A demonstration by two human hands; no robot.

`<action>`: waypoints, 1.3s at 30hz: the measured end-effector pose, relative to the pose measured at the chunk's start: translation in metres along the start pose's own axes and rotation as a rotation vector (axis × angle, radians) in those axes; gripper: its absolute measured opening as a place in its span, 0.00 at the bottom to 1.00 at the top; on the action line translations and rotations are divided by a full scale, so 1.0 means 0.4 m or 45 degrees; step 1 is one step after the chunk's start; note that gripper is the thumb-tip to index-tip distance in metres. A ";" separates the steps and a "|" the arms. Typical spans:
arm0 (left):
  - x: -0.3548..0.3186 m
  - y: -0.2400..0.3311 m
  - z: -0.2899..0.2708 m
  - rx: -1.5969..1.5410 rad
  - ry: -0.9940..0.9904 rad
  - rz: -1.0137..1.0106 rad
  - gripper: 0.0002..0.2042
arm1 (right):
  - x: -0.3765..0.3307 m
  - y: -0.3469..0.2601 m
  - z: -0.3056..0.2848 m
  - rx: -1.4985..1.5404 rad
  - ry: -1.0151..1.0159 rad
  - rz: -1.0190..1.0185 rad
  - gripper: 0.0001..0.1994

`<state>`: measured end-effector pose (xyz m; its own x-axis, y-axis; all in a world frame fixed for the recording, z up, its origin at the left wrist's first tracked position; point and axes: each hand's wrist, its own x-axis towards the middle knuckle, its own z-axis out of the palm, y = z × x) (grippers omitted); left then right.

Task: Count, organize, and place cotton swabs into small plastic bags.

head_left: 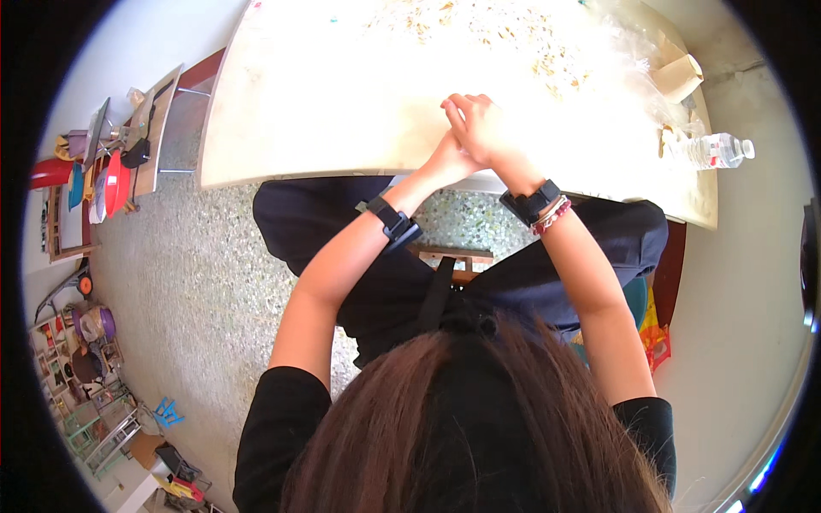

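Note:
My right hand [481,128] lies over my left hand [455,159], the two pressed together above the near edge of the pale table [316,128]. The right fingers are folded across the left hand, and the left fingers are mostly hidden beneath. No object shows between them. Black straps circle both wrists, and a beaded bracelet [552,215] sits beside the right one. Beyond the hands, many small golden-brown bits [556,56] are scattered over the table's far part, out of my reach at this moment. Glare washes out much of the tabletop.
At the table's right lie a clear plastic bottle [723,151] on its side, crumpled clear plastic [629,43] and a tan paper roll [678,79]. A side table [162,111] with red basins stands left. Shelves and a blue stool [168,413] are lower left.

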<state>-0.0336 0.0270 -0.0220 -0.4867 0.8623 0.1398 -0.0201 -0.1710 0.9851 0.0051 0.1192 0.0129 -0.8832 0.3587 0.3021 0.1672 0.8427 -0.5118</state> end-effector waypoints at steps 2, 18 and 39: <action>0.009 0.009 -0.017 0.143 -0.201 -0.083 0.27 | -0.004 0.000 -0.007 -0.017 0.000 -0.036 0.13; 0.016 -0.020 -0.029 0.306 -0.141 -0.107 0.25 | 0.004 -0.025 -0.007 -0.073 -0.150 0.091 0.16; -0.009 0.009 -0.002 -0.066 -0.032 -0.096 0.15 | -0.172 0.018 -0.021 1.272 0.223 0.495 0.24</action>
<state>-0.0326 0.0228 -0.0191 -0.4603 0.8851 0.0682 -0.1017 -0.1289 0.9864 0.0706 0.1040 -0.0048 -0.7587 0.6496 0.0481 -0.0802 -0.0199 -0.9966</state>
